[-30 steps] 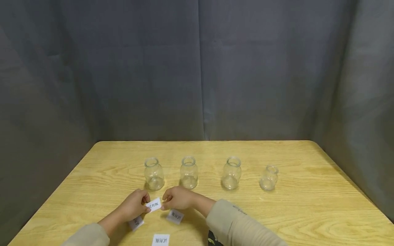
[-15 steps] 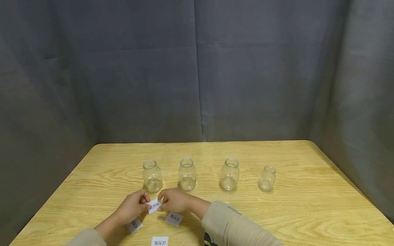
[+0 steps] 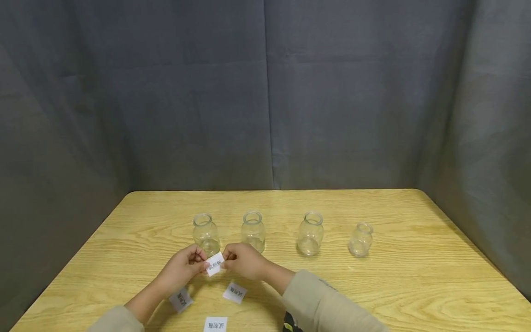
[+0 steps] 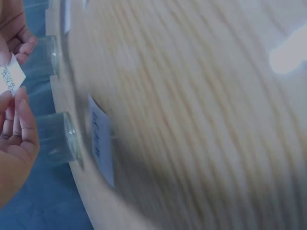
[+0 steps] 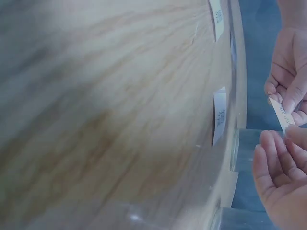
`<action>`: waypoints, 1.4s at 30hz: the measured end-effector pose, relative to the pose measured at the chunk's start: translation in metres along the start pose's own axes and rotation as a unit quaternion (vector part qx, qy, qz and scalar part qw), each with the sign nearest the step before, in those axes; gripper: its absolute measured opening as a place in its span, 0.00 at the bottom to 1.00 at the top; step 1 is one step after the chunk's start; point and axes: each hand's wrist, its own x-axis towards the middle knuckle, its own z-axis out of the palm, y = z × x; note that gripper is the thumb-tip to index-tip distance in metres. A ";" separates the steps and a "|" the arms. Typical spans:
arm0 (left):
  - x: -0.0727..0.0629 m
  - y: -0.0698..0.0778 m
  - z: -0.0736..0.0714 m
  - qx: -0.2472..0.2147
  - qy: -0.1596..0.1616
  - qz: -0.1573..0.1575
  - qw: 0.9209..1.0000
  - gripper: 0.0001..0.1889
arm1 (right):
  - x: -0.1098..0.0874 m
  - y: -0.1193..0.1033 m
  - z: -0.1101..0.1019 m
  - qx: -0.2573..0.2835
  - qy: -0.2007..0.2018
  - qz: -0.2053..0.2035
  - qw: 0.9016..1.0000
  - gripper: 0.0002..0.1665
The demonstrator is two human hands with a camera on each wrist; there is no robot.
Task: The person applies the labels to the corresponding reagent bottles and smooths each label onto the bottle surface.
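A small white paper label [image 3: 215,263] with dark printed characters is stretched between both hands, close in front of the two left jars. My left hand [image 3: 182,269] pinches its left end between thumb and fingers. From the other side, my right hand [image 3: 245,261] pinches the right end. The left wrist view shows the label [image 4: 10,76] between the two sets of fingertips. In the right wrist view the label [image 5: 282,115] is seen nearly edge-on. Behind the hands stand a glass jar [image 3: 206,235] and a second glass jar [image 3: 253,228], both lidless and partly covered by the fingers.
Another large glass jar [image 3: 310,235] and a smaller one [image 3: 361,240] stand farther right in the row. On the wooden table [image 3: 415,286] lie three more labels: one by the left wrist [image 3: 180,299], one below the right hand [image 3: 235,293], one at the front [image 3: 215,324].
My right hand has closed in and taken the label's right end, which it was beside earlier. Both hands have then moved the label slightly forward and right, toward the jars.
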 end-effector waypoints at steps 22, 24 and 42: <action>0.005 0.037 0.016 -0.079 -0.032 0.023 0.996 0.12 | -0.024 -0.007 -0.032 0.114 0.040 -0.032 0.992 0.14; 0.006 0.039 0.017 -0.101 -0.045 0.021 0.994 0.13 | -0.027 -0.008 -0.036 0.114 0.041 -0.032 0.992 0.14; 0.013 0.049 0.015 -0.156 -0.170 0.011 0.973 0.13 | -0.040 -0.009 -0.052 0.134 0.016 -0.049 0.990 0.11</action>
